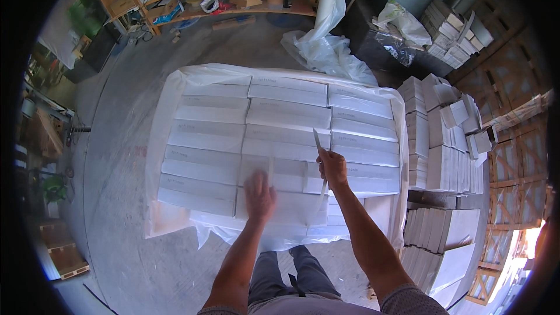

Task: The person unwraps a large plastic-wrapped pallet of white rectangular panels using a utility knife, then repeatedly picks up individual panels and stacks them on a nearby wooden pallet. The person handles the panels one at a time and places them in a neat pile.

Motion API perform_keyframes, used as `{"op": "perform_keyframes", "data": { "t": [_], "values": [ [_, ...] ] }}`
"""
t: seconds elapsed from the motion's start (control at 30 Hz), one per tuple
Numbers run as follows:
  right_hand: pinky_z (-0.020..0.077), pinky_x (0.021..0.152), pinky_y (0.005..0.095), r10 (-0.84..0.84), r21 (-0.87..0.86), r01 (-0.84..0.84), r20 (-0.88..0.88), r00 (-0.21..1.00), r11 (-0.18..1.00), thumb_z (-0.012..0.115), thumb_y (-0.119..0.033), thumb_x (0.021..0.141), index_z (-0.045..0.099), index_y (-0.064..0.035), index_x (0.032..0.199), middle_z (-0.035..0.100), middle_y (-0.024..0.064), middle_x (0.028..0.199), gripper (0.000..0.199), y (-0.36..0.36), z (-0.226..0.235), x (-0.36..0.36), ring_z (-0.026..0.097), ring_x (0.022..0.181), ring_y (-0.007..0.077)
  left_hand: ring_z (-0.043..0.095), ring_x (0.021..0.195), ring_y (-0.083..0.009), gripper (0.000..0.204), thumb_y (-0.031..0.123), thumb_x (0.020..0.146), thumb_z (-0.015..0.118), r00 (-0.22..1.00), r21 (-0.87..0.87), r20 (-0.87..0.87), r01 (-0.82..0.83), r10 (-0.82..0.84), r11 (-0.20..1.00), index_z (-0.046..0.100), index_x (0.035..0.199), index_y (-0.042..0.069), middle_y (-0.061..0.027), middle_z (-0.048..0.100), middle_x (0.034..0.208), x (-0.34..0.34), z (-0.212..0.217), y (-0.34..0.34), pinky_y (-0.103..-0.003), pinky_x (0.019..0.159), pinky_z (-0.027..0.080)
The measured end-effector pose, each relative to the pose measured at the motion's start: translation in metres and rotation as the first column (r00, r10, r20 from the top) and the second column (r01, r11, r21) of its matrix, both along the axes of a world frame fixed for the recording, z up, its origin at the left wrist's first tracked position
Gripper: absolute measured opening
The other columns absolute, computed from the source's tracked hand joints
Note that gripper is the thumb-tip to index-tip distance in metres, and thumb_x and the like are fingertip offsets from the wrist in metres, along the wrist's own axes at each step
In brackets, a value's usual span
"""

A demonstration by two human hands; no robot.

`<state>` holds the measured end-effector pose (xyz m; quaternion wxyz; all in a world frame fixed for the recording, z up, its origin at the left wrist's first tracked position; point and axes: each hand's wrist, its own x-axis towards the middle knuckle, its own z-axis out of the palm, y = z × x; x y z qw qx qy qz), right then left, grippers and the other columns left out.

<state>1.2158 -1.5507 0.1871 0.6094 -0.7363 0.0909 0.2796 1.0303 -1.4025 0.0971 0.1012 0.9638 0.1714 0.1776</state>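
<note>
White boxes (280, 140) lie packed in rows on a plastic-lined pallet stack. The right hand (332, 168) grips a thin flat strip (318, 143) upright; the left hand (259, 195), blurred, rests flat and released on the boxes. Steadying the row likely helps.

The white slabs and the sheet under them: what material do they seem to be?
The white slabs look like cut stone or ceramic tile: flat, rigid, matte, with square edges; which one is unclear. The sheet looks like thin clear plastic film, glossy and wrinkled at its edges.
</note>
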Motion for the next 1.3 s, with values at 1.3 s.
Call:
{"op": "perform_keyframes", "data": {
  "t": [1.3],
  "values": [
    [0.0367, 0.038, 0.0297, -0.017, -0.036, 0.012, -0.141, 0.990, 0.999, 0.058, -0.015, 0.082, 0.054, -0.0049, 0.068, 0.048, 0.0039, 0.054, 0.018, 0.045, -0.099, 0.077, 0.048, 0.042, 0.0158, 0.039, 0.124, -0.0384, 0.057, 0.023, 0.078, 0.063, 0.997, -0.096, -0.070, -0.016, 0.009, 0.995, 0.045, 0.127, 0.001, -0.0198, 0.041, 0.131, 0.005, -0.001, 0.009, -0.054, 0.104, 0.031]
  ]
}}
